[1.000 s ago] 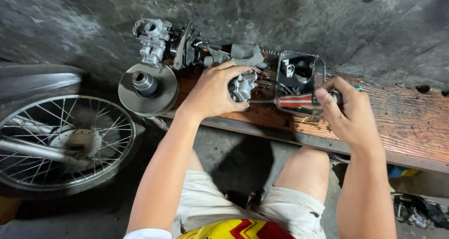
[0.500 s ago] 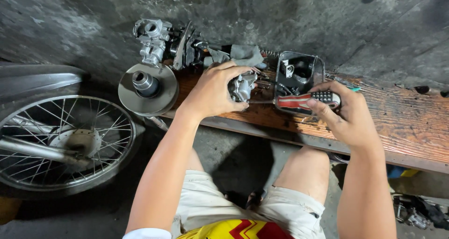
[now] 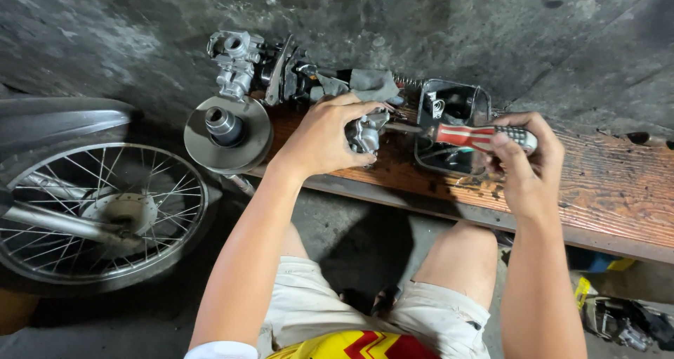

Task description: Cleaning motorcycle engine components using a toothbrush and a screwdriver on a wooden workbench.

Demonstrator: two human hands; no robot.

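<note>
Left hand (image 3: 324,138) grips a small grey cast-metal part (image 3: 366,132) near the wooden plank's (image 3: 618,190) front edge. Right hand (image 3: 525,164) clasps a red-and-white-handled screwdriver (image 3: 472,135), its tip at the part.

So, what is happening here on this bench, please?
A person sits at a wooden plank bench against a rough wall. The left hand grips a small grey metal engine part on the plank. The right hand holds a screwdriver with a red and white handle, its shaft pointing at that part. Beside them stand a clear plastic container, a round pulley disc and a carburettor-like casting. A spoked wheel is at the left.
</note>
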